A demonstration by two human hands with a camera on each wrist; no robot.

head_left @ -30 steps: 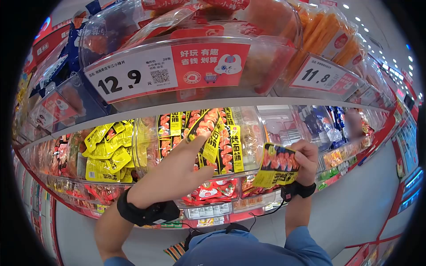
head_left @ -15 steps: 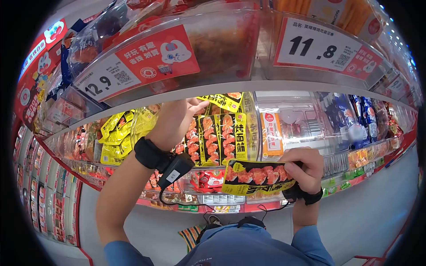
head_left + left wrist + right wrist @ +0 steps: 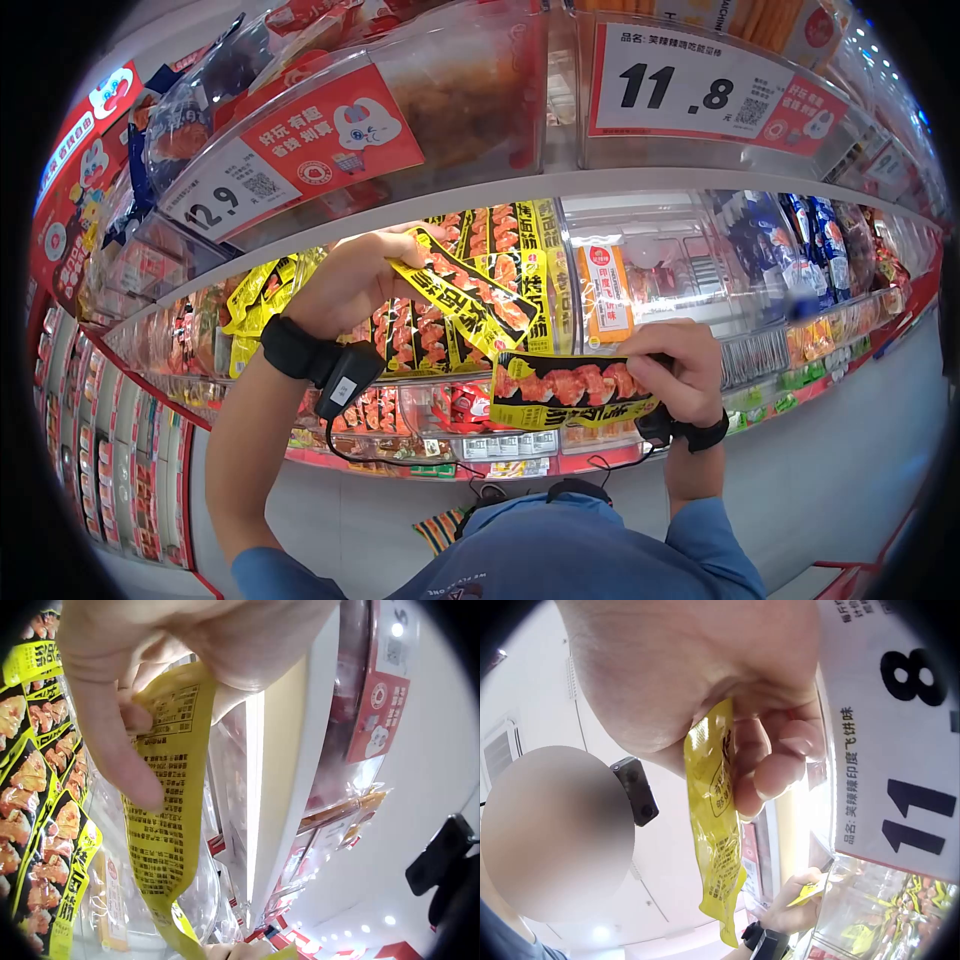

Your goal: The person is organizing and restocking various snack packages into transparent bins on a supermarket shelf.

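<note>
My left hand point(image 3: 365, 275) pinches one end of a long yellow and black snack packet point(image 3: 470, 290), which slants over the bin toward my other hand. In the left wrist view, its yellow printed back point(image 3: 172, 780) hangs from the thumb and fingers. My right hand point(image 3: 682, 372) grips the right end of a similar snack packet point(image 3: 570, 390), held nearly level in front of the shelf, food picture up. The right wrist view shows this packet's yellow back point(image 3: 716, 814) under curled fingers. More packets of the kind point(image 3: 56, 862) lie in the clear bin below my left hand.
A white shelf edge point(image 3: 500, 195) with price-tagged clear bins overhangs the hands. To the right are a clear bin with an orange-and-white packet point(image 3: 605, 290) and blue packets point(image 3: 830, 250). Yellow pouches point(image 3: 265, 300) lie left. Lower shelves point(image 3: 500, 445) hold more snacks.
My left hand has drawn a packet from the back of the bin toward me and the right hand. The right hand keeps its packet, now turned nearly level. The head view has swung right.
</note>
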